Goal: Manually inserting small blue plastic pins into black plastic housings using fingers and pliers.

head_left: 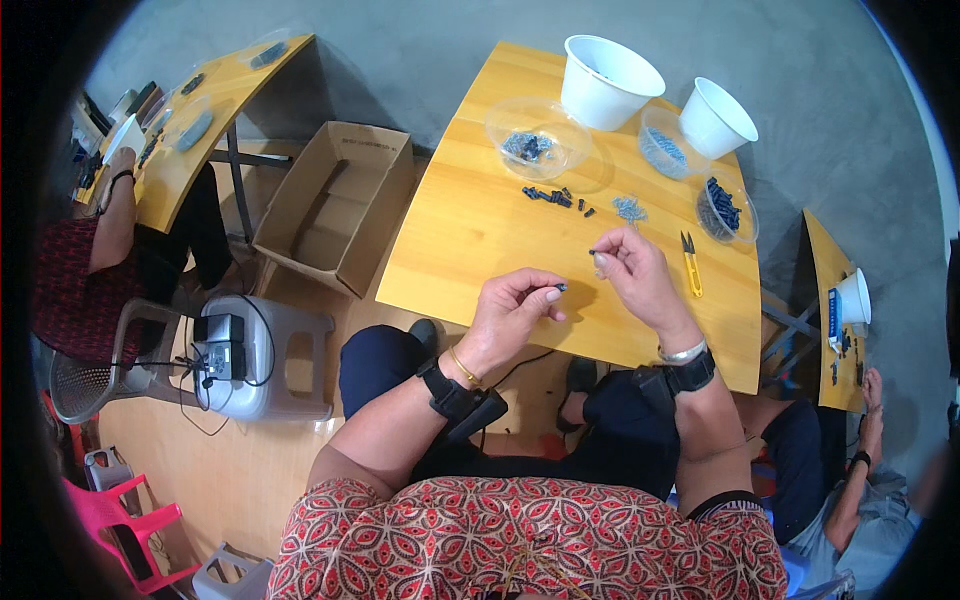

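Observation:
Over the near part of the yellow wooden table (pixel 450 240), my left hand (pixel 520 310) pinches a small dark part (pixel 561 287) between thumb and fingers. My right hand (pixel 635 272), a little farther and to the right, pinches another small dark piece (pixel 593 252). The two hands are apart; what exactly the pieces are is too small to tell. Beyond them lie a row of small black parts (pixel 548 196) and a little heap of silvery metal pieces (pixel 629 209). Yellow-handled thread snips (pixel 692 265) rest to the right of my right hand.
Clear bowls of small parts (pixel 538 140), (pixel 664 150) and a bowl of dark parts (pixel 727 208) stand on the table with white tubs (pixel 608 85), (pixel 717 118). An open cardboard box (pixel 340 205) lies left. People sit at tables on both sides; a grey stool (pixel 265 360) holds a device.

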